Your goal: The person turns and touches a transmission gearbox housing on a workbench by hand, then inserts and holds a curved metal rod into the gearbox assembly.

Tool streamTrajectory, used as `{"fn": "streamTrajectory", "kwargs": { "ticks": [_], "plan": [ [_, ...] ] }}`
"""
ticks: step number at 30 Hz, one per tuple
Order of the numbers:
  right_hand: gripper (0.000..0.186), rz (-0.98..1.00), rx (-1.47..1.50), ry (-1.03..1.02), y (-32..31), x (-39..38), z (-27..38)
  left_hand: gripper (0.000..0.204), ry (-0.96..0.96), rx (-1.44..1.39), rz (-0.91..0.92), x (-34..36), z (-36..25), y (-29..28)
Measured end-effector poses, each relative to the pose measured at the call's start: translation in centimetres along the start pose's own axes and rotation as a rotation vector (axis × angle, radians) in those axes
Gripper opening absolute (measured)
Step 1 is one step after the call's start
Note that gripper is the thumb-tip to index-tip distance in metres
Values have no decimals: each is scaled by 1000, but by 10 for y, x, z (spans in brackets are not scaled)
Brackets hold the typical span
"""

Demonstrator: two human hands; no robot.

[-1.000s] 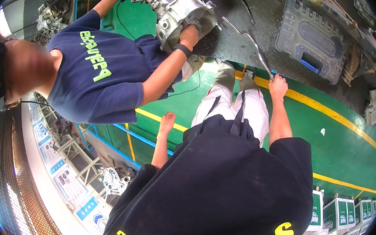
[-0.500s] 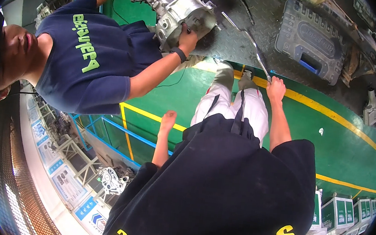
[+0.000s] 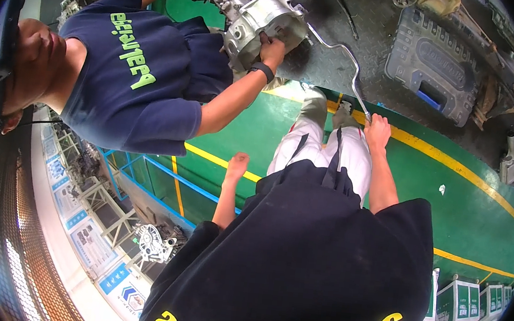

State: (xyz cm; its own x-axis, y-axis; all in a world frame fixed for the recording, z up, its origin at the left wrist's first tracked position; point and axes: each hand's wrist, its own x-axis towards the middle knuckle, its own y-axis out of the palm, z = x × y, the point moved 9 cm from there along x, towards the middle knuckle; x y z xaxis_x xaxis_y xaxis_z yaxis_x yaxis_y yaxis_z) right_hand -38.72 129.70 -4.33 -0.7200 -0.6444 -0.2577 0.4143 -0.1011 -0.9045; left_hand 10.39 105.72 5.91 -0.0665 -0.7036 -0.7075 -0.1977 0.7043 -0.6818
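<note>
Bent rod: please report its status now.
Right hand grips rod; left hand seems empty. Rod's far end near casing, contact unclear. Co-worker's hand on casing.

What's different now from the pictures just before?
The bent rod in the right hand has turned, so its bend shows wider, and its far end has moved left, closer to the metal housing. Nothing was let go: the right hand still grips the rod, the left hand still touches nothing.

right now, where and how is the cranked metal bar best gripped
Probably by the near end of the cranked metal bar, from the person's side, where the right hand holds it: this end reaches past the bench, beyond the bends.
</note>
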Motion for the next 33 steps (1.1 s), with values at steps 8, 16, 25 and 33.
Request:
{"fn": "streamTrajectory", "kwargs": {
  "ticks": [8,16,25,33],
  "plan": [
    [19,39,17,39,7,-4,9,31,25,37,-3,2,-7,0],
    [20,18,28,81,6,-4,3,29,23,74,7,6,0,4],
    [20,43,132,-23,-12,-20,31,30,28,56,-1,3,-15,0],
    [23,63,276,-83,-76,-21,54,31,27,75,0,13,-3,10]
  ]
}}
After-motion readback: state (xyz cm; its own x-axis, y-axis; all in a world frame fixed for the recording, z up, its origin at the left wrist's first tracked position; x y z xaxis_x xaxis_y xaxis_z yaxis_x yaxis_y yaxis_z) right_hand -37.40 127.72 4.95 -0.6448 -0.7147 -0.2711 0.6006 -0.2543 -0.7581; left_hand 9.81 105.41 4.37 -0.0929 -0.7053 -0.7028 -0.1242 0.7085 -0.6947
